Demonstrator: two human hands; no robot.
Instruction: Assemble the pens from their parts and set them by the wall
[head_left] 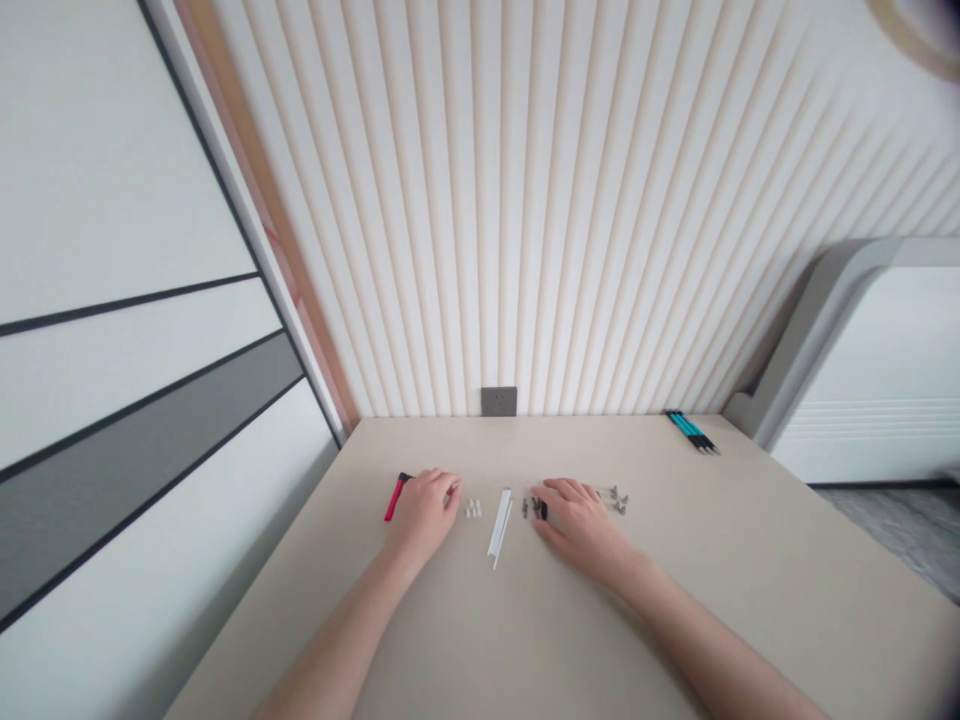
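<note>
My left hand (426, 512) rests on the beige table (675, 600), fingers curled loosely, right beside a red pen part (394, 497) with a black tip. Whether it grips anything is unclear. My right hand (579, 520) lies flat with fingers stretched out over small dark pen parts (534, 508). Between the hands lie small white caps (472, 508) and thin white tubes (500, 522). Small grey metal pieces (618, 501) lie just past my right fingers.
Several teal-and-black pens (691, 431) lie at the table's back right. A grey wall socket (499, 401) sits on the ribbed wall behind the table. A white-and-grey cabinet (870, 370) stands to the right, wall panels to the left.
</note>
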